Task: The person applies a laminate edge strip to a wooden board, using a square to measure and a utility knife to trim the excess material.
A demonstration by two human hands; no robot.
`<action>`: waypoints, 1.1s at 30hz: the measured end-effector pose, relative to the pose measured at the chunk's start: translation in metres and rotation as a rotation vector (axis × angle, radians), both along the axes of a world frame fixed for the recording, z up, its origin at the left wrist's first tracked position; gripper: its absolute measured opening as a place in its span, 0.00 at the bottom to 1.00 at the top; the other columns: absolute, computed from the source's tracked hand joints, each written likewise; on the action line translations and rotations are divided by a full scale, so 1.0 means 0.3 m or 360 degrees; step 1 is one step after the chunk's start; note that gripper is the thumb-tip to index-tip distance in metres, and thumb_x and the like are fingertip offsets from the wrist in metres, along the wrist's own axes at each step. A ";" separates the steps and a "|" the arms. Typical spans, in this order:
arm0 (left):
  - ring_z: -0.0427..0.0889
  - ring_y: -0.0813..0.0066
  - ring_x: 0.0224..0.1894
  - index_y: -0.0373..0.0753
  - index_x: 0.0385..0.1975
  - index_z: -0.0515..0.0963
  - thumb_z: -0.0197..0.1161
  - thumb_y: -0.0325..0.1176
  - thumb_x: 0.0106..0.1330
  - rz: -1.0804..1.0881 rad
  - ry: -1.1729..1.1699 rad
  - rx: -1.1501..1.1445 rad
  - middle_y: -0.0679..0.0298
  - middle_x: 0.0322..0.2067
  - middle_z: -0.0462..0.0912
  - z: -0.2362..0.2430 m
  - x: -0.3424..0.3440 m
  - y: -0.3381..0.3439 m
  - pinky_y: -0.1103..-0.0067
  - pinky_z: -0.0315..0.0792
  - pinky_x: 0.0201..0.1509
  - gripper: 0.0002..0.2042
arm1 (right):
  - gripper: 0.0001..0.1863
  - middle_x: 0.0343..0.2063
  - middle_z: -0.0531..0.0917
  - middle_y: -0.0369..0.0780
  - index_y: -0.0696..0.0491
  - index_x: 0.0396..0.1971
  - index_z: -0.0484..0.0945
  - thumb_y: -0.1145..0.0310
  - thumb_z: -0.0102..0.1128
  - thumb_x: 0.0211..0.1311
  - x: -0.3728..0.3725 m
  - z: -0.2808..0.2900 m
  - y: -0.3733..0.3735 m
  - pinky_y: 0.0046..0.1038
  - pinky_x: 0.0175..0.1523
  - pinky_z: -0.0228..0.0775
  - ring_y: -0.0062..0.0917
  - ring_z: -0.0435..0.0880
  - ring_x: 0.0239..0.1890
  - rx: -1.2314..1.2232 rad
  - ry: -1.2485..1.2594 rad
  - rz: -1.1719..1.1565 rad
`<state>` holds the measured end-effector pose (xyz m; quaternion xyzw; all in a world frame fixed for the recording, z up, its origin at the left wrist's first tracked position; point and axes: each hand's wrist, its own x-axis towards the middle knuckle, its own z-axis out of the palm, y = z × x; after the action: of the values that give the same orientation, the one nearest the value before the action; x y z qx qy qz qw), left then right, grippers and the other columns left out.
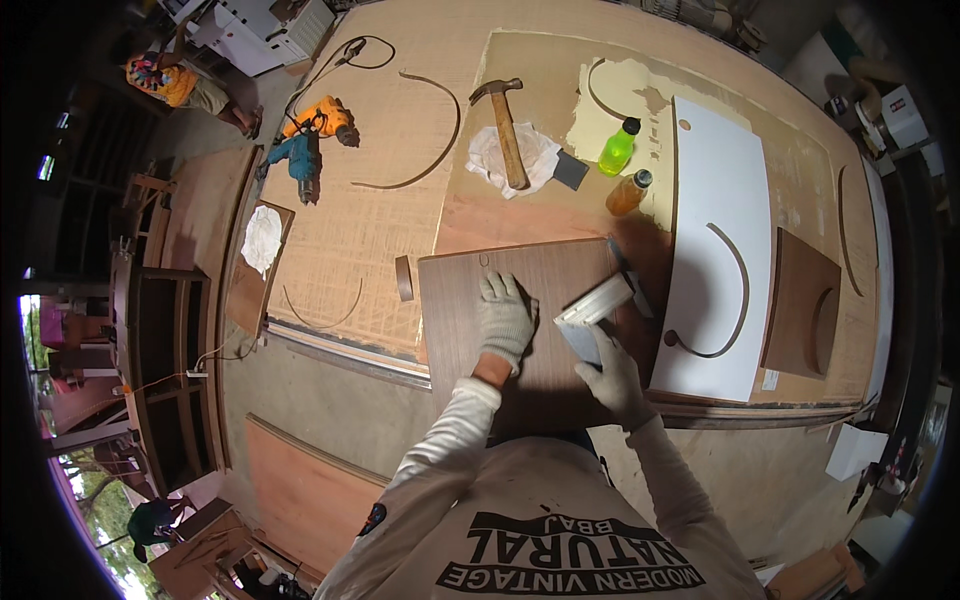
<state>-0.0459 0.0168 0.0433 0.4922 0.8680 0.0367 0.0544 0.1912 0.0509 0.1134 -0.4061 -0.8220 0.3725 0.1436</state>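
A dark wood-grain panel (450, 310) lies at the front of the big work table. My left hand (507, 320) in a grey knit glove rests flat on it, fingers spread. My right hand (612, 385), also gloved, grips a pale metallic block (600, 300) with a grey-blue piece (578, 338) near its lower end, angled over the panel's right half. A thin blue-grey strip (634, 280) sits at the panel's right edge; whether it joins the block I cannot tell. A small curved brown offcut (404, 278) lies left of the panel.
Behind are a hammer (512, 150) on crumpled cloth, green (617, 152) and amber (626, 197) bottles. Orange (327, 119) and teal (297, 160) drills lie left; a white board (715, 175) and brown panel (800, 270) right. Two other people (170, 85) (150, 525) are at the left.
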 end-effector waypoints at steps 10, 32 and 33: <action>0.91 0.53 0.47 0.34 0.65 0.79 0.67 0.50 0.75 0.0386 -0.1722 0.0868 0.45 0.49 0.90 0.126 -0.441 0.165 0.64 0.82 0.53 0.28 | 0.35 0.53 0.84 0.44 0.48 0.66 0.77 0.55 0.74 0.58 -0.615 -0.127 0.309 0.46 0.70 0.65 0.44 0.76 0.62 0.0330 -0.0247 0.0224; 0.87 0.43 0.49 0.39 0.63 0.76 0.71 0.46 0.61 -0.0070 -0.0963 0.0523 0.45 0.47 0.87 -0.083 -0.762 0.365 0.56 0.80 0.54 0.31 | 0.18 0.46 0.83 0.41 0.47 0.51 0.83 0.53 0.70 0.67 -0.853 -0.303 0.307 0.50 0.60 0.70 0.44 0.80 0.53 0.0772 -0.0449 -0.0184; 0.87 0.43 0.49 0.39 0.63 0.77 0.71 0.46 0.61 -0.0079 -0.0945 0.0498 0.45 0.47 0.87 -0.087 -0.761 0.377 0.56 0.80 0.54 0.31 | 0.19 0.46 0.83 0.41 0.46 0.51 0.83 0.52 0.70 0.67 -0.851 -0.311 0.310 0.50 0.59 0.70 0.44 0.80 0.53 0.0854 -0.0395 -0.0207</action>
<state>-0.2741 0.1298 0.0172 0.4834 0.7858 0.3099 0.2295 -0.0641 0.1439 0.0200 -0.4478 -0.8747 0.0796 0.1677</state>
